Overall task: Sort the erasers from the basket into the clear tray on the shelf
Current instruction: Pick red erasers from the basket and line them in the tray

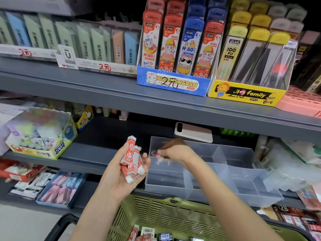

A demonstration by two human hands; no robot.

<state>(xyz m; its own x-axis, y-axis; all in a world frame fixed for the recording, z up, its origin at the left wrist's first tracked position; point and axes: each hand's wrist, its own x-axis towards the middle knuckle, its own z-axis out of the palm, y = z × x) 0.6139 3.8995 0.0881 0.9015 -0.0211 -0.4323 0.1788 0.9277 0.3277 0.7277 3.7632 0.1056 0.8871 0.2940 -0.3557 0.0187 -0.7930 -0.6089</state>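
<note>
On the shelf at far left stands a glue box (41,134), well apart from the work. The left hand (121,174) is curled round a loose bundle of red-and-white erasers (132,160), held above the basket (165,216) and just left of the clear tray (239,193). One eraser in the bundle projects above the fingers. The right hand (175,152) pinches a single eraser (155,153) at the fingertips, at the tray's left end above the front-left compartment. This eraser is blurred, so its exact orientation cannot be told. The tray compartments in view appear unfilled. More erasers (133,234) lie at the bottom of the basket. A phone (193,132) lies on the shelf behind the tray. Probable faults: the bundle is held loosely, so any tilt of the left hand may let the projecting eraser slip out to the basket or the lower shelf. Early release by the right hand may land the eraser on the tray's wall or outside it. Pressure on the tray's wall may shift the tray toward the phone
</note>
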